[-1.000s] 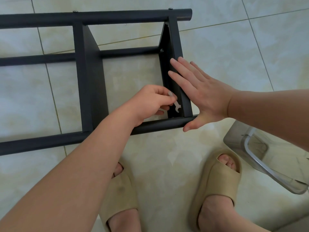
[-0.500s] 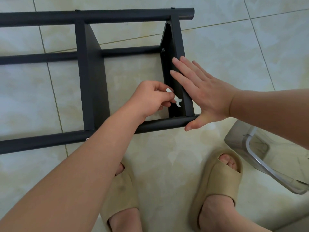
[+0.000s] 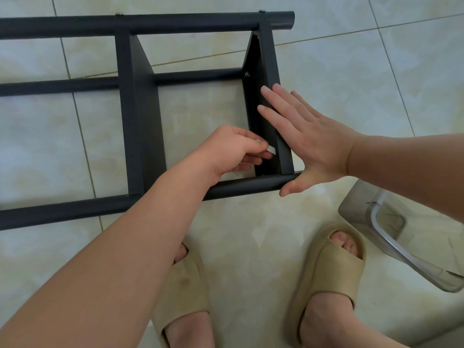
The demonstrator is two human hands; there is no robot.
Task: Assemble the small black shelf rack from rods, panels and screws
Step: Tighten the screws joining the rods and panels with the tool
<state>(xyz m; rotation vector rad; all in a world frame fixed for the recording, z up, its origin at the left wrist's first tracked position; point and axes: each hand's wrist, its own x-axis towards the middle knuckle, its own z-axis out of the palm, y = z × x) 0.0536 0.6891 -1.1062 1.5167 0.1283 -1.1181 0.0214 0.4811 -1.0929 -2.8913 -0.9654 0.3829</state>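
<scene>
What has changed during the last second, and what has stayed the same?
The left hand has turned the wrench it pinches, swinging its free end up toward the end panel; less of it shows now. The right hand stays flat on that panel, and the rack lies as before.

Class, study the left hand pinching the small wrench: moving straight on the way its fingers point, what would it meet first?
The left hand would meet the inner face of the right-hand panel, just past the wrench tip; the right hand lies flat on its outer side. Depth is uncertain.
</scene>
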